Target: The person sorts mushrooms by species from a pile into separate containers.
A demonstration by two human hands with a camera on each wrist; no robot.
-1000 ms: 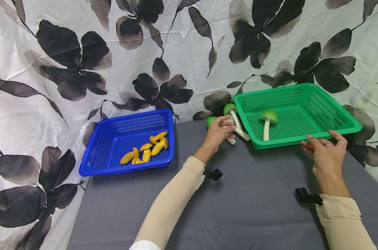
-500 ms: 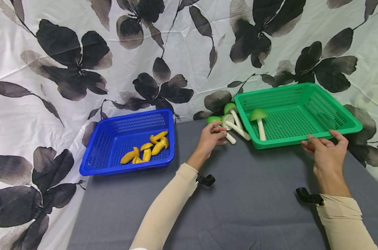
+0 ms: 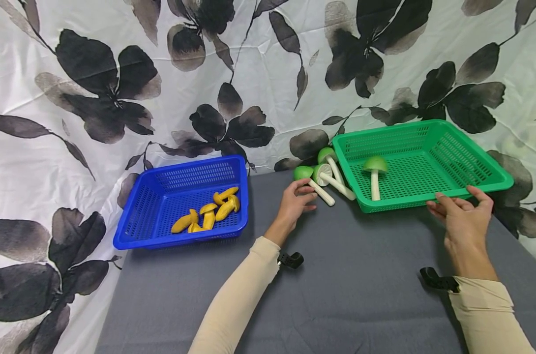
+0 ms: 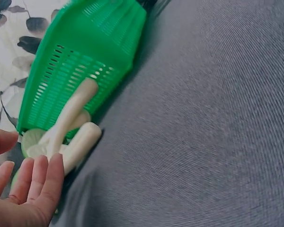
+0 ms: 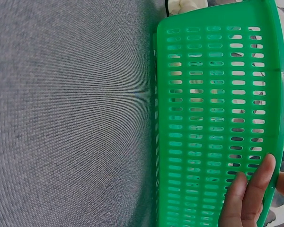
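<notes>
Withdrawn from 3 green mushrooms (image 3: 323, 177) left of green basket (image 3: 427, 196), left hand (image 3: 294, 202) is open; right hand (image 3: 464, 216) touches rim open-fingered; regrasp judged next.

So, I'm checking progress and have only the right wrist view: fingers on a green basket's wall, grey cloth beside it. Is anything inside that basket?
Observer: Yes, one green-capped mushroom is in the green basket, toward its left side.
Operator: Any more outside it?
Observer: Three more green mushrooms lie on the grey table, beside the basket's left wall.
Operator: Is one of those being held?
Observer: No. The left hand is open just beside them and grips nothing.
Operator: Anything else on the table?
Observer: A blue basket at the left, with yellow mushrooms in it.
</notes>
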